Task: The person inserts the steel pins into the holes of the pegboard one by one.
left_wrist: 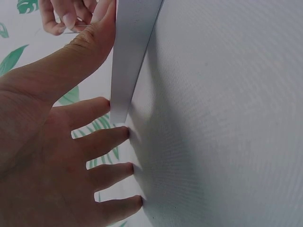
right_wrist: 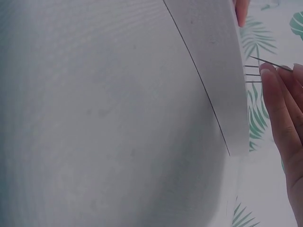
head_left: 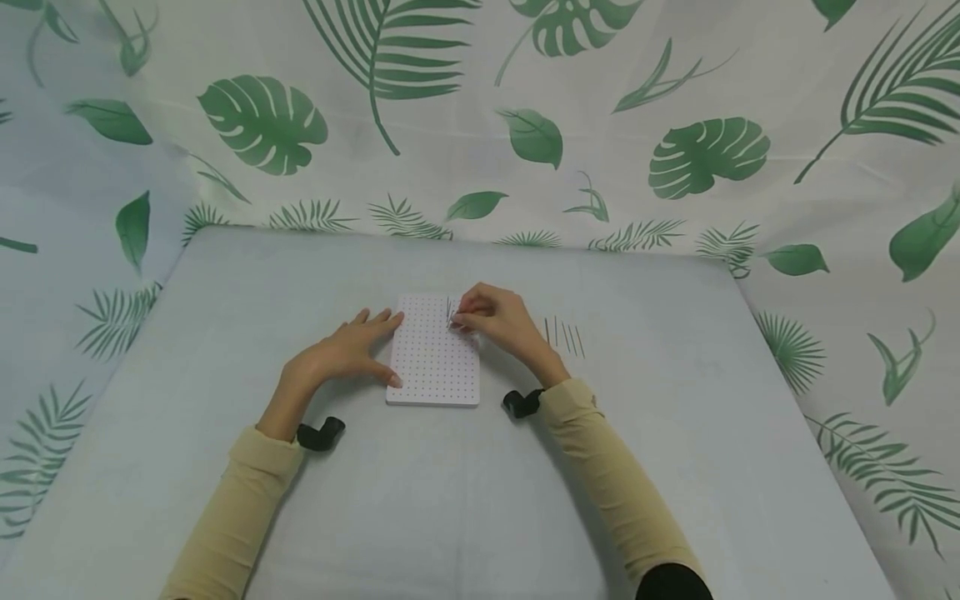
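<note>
A white board (head_left: 431,367) with a grid of small holes lies on the table. My left hand (head_left: 345,350) is at its left edge, with fingers spread and fairly straight; thumb and index fingertip touch the board's side. Over the board's upper right part, my right hand (head_left: 504,321) pinches a thin dark metal pin (right_wrist: 267,62) between thumb and fingers. The pin is tilted, its free end just off the board's face. Several similar pins (right_wrist: 253,74) stand up from the board close to the right fingertips.
To the right of the board, several loose pins (head_left: 564,337) lie in a rough row on the white table (head_left: 450,500). Black wrist camera mounts (head_left: 321,434) stick out by both cuffs. A leaf-print cloth (head_left: 450,167) hangs behind the table.
</note>
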The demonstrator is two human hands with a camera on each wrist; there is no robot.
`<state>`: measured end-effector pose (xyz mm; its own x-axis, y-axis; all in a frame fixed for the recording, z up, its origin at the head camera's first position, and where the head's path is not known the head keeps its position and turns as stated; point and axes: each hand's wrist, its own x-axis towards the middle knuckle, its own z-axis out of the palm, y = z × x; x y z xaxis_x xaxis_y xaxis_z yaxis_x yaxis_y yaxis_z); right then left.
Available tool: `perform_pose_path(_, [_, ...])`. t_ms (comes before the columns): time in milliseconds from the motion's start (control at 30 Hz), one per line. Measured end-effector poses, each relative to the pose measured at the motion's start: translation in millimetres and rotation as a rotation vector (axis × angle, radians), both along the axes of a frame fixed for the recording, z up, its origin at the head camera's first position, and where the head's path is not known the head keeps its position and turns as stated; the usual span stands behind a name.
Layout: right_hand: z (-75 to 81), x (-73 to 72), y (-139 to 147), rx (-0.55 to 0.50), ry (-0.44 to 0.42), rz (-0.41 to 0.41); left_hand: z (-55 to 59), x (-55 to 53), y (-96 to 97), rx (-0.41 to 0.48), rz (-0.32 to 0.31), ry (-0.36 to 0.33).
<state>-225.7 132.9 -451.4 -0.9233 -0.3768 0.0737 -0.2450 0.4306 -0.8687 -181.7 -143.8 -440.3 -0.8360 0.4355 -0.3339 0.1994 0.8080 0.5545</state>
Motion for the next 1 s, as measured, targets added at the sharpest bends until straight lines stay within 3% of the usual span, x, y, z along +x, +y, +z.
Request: perform_pose_path(1000, [2.9,3.5,-9.8,0.113,0.007,0.018,2.8,1.1,0.3,0.005,-0.007,0.007])
